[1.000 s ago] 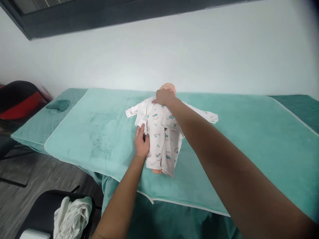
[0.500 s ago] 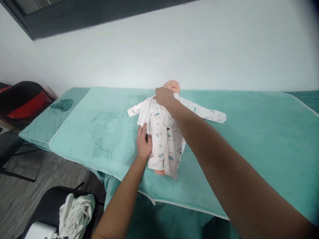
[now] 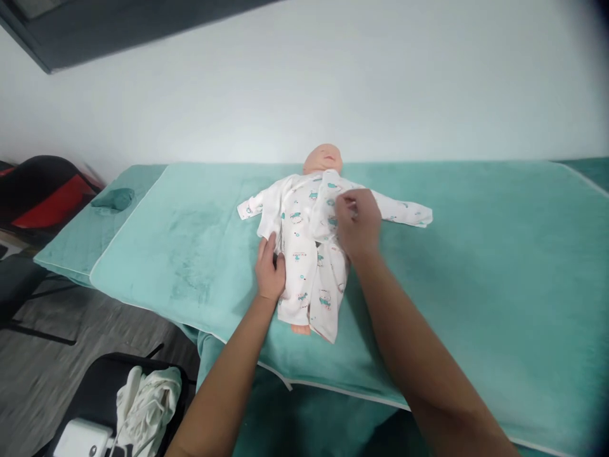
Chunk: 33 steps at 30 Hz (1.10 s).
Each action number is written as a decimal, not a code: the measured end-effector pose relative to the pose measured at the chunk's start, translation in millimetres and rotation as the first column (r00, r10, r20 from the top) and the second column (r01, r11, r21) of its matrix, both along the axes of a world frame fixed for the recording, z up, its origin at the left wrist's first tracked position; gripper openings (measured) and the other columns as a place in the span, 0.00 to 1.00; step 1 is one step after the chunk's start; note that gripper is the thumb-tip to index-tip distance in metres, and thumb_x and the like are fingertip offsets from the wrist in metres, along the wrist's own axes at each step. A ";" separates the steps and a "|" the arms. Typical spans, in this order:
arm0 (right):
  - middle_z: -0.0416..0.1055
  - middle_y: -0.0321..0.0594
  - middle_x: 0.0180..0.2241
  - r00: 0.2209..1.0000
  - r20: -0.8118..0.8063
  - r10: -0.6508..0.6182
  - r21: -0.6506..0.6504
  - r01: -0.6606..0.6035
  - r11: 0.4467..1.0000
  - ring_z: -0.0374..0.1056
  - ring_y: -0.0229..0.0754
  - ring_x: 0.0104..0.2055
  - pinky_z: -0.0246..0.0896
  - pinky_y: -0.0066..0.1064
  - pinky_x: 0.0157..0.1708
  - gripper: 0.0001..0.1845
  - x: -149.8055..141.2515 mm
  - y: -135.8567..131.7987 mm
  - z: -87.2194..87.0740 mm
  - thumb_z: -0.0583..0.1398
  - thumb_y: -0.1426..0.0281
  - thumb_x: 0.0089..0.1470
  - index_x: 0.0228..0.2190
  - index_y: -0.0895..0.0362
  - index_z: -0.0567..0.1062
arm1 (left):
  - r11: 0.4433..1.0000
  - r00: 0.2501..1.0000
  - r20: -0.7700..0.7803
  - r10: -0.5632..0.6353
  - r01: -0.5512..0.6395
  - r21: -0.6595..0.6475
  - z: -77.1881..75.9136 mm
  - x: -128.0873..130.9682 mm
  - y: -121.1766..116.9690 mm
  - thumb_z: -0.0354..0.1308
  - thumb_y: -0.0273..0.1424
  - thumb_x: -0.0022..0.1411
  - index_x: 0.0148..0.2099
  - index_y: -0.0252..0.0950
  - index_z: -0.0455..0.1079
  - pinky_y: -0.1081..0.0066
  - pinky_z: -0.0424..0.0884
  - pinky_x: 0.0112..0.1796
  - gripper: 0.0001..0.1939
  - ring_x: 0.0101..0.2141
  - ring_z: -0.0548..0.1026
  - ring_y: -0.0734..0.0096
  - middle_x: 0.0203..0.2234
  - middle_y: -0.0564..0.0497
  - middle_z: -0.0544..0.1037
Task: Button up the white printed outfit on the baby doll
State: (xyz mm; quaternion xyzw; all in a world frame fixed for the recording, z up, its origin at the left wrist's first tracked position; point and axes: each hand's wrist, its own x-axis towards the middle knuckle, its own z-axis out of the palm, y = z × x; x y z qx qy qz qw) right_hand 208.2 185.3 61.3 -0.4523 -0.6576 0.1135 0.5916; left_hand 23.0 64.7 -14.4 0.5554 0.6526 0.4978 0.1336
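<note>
A baby doll (image 3: pixel 323 157) lies on its back, head toward the wall, wearing a white printed baby shirt (image 3: pixel 297 219). Its sleeves stretch out to both sides, and a bit of foot shows below the lower hem. My left hand (image 3: pixel 270 271) rests with fingers and thumb apart against the garment's left edge, near the waist. Over the right side of the chest, my right hand (image 3: pixel 359 223) has its fingers curled into a pinch. Whatever lies between those fingertips is too small to make out.
A green cover (image 3: pixel 476 285) with white piping spreads over the bed against the white wall (image 3: pixel 404 82). Lower left, a black chair (image 3: pixel 90 387) bears a bundled white cloth (image 3: pixel 150 403) and a white device (image 3: pixel 83 438). Black-and-red chairs (image 3: pixel 52 203) stand further left.
My right hand has moved from the doll's neck down and right to the side of the chest, uncovering the collar. My left hand keeps its place by the waist.
</note>
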 end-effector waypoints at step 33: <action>0.72 0.40 0.35 0.992 0.051 0.112 -0.081 -0.108 0.991 0.68 0.43 0.36 0.64 0.37 0.37 0.06 56.9 -130.0 -43.9 0.56 0.73 0.58 0.35 0.53 0.73 | 0.999 0.999 -0.002 0.043 -0.043 -0.007 1.8 0.2 9.7 0.51 0.27 0.64 0.63 0.38 0.70 0.52 0.60 0.68 0.26 0.66 0.64 0.55 0.64 0.42 0.69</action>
